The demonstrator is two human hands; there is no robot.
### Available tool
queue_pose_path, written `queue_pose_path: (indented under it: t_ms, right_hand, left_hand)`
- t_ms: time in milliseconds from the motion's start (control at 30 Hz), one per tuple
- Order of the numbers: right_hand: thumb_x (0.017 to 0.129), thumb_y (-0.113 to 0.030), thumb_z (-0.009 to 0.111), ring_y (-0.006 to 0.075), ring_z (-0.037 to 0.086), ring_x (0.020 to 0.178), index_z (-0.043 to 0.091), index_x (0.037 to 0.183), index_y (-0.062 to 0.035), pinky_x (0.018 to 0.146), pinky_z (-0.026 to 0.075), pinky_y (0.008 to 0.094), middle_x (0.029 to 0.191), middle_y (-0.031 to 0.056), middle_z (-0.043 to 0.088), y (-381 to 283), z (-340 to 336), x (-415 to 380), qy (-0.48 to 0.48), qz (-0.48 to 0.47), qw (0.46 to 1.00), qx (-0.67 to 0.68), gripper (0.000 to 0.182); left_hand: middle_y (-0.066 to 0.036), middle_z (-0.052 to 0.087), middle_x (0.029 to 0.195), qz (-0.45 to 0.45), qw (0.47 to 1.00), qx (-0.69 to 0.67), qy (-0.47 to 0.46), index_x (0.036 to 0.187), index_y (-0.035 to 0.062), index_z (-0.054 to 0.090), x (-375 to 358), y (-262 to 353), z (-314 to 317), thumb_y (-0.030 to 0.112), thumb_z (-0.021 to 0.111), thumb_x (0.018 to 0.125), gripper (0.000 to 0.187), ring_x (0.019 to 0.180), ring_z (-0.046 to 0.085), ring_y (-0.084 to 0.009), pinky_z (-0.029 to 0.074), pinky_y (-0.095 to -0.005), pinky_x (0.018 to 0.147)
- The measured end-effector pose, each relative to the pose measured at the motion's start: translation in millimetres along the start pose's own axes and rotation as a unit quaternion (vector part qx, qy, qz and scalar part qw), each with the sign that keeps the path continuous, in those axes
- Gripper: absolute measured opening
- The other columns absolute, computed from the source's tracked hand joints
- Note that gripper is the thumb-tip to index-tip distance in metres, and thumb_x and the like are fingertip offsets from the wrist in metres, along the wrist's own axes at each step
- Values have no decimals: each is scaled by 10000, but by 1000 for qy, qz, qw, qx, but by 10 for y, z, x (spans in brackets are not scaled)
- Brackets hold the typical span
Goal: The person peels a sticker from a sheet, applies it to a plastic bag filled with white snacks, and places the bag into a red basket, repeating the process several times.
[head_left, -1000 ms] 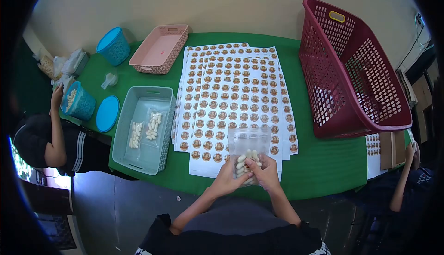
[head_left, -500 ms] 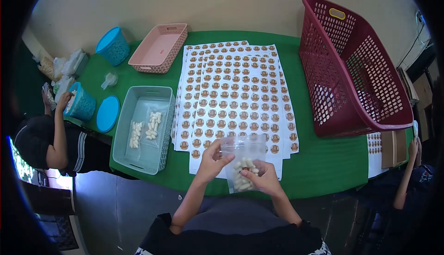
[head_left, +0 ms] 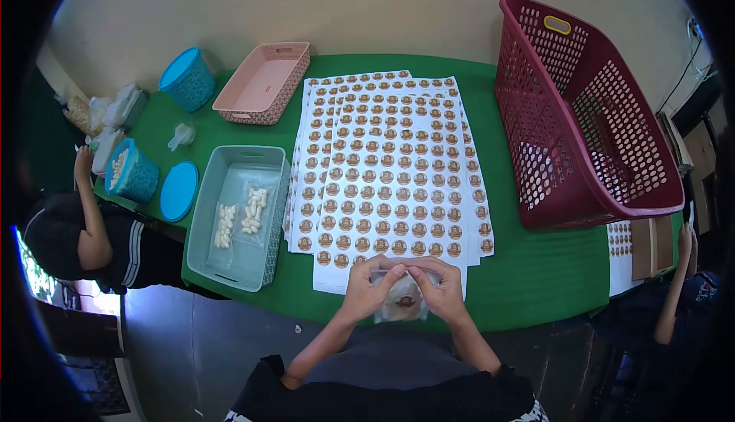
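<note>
Covering the table: green cloth (head_left: 536,280), smooth, with a curved near edge.
Basket (head_left: 528,101): maroon plastic, tall, walls pierced with oval holes.
Sheets (head_left: 398,169): white paper, flat, overlapping, rows of round brown prints.
Tray (head_left: 233,260): pale green, rectangular, rounded corners; two clear packets (head_left: 225,227) (head_left: 253,211) of white oblong pieces inside.
Left hand (head_left: 364,293): thumb and fingers pinching one side of the pouch's mouth; has moved in beside the other.
Right hand (head_left: 446,296): pinching the opposite side; has shifted up from the filled body.
Pouch (head_left: 400,312): thin, translucent plastic; in front of me, by the sheets' near edge, body hanging below my thumbs.
Effect of change: both grips at the mouth, belly unsupported, I judge. Closed or open: cannot tell.
Sticker (head_left: 405,302): small, brown, on the pouch's body, blurred.
</note>
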State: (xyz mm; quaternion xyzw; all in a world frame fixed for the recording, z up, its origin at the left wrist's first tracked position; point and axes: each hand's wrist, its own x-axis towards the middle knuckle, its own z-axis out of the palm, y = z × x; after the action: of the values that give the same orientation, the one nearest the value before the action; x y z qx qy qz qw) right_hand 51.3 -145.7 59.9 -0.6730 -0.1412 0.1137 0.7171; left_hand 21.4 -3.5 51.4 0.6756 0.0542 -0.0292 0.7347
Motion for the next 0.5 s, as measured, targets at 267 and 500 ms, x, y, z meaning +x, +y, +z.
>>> queue_pose_path:
  t_ms: [267, 500]
  right_hand:
    - [718, -21, 573, 165, 577, 706, 608, 811, 27, 651, 439, 254, 788, 124, 605, 20, -19, 3, 72, -79, 987, -118, 111]
    - [788, -60, 487, 140, 557, 719, 579, 877, 43, 660, 425, 246, 783, 120, 599, 131, -30, -84, 100, -27, 992, -76, 164]
  left_hand:
    - [-86, 563, 757, 30, 999, -15, 41, 866, -31, 575, 50, -123, 85, 89, 534, 782, 153, 719, 541, -121, 415, -228, 651]
    - [-108, 551, 873, 105, 987, 113, -41, 944, -34, 533, 138, 16, -99, 62, 460, 814, 178, 800, 533, -156, 415, -267, 712]
